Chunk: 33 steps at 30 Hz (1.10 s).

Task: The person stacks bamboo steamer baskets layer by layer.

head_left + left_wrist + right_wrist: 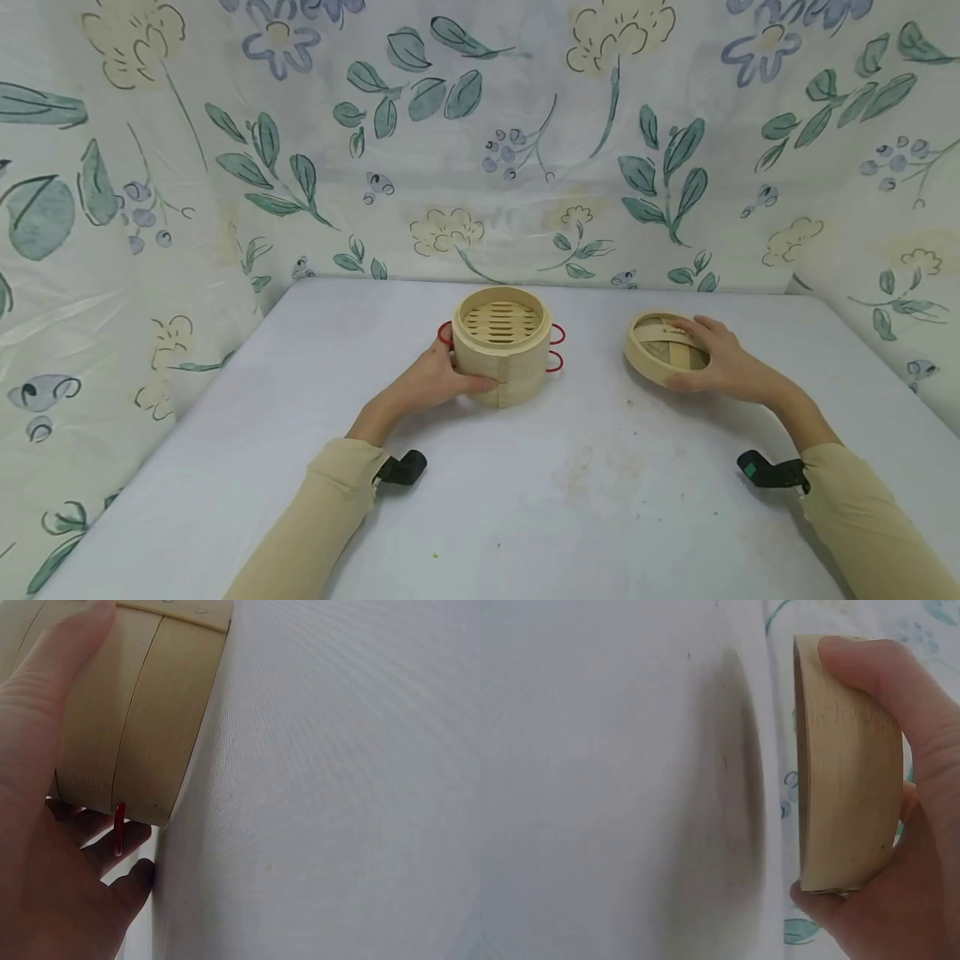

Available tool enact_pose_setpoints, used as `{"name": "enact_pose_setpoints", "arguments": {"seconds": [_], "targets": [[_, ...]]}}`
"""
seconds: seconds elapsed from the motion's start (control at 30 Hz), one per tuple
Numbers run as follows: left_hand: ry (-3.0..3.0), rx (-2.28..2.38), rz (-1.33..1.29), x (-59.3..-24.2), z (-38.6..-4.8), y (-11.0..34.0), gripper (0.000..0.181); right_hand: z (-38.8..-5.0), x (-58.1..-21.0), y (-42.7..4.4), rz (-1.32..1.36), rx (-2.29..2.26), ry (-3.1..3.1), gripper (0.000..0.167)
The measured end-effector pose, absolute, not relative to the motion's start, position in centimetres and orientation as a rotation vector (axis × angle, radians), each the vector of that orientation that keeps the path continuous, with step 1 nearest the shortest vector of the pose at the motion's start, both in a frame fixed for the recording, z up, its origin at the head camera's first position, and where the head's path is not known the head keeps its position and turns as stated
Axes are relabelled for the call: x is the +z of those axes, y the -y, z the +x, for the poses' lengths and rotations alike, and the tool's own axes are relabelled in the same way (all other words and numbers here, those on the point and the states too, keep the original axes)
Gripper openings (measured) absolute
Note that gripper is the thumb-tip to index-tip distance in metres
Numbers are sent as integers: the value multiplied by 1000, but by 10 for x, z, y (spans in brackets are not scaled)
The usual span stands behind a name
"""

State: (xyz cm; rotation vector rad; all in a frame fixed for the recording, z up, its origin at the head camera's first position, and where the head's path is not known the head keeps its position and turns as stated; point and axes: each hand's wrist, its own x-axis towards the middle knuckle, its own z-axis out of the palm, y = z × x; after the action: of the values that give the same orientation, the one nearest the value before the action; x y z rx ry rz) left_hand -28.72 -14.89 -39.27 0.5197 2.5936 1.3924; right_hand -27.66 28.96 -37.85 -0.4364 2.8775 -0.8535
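Bamboo lid point(660, 348) gripped by the right hand point(722, 358) is best handled level, while the left hand point(438, 375), gripping the steamer point(510, 354), should hold it steady.

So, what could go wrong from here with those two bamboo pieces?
The right hand alone holds the lid clear of the table, so it might slip and drop. The left hand grips the steamer stack at one side; an uneven push could shift or tip it. A red loop shows right by that hand and might snag if the hand pulls away.
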Motion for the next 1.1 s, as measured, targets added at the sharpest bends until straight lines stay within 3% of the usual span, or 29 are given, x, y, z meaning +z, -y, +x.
{"name": "enact_pose_setpoints", "arguments": {"seconds": [1.1], "targets": [[-2562,1419,612,-394,-290,148,96,-261,-337,-237,-542,-980,-3003,96]]}}
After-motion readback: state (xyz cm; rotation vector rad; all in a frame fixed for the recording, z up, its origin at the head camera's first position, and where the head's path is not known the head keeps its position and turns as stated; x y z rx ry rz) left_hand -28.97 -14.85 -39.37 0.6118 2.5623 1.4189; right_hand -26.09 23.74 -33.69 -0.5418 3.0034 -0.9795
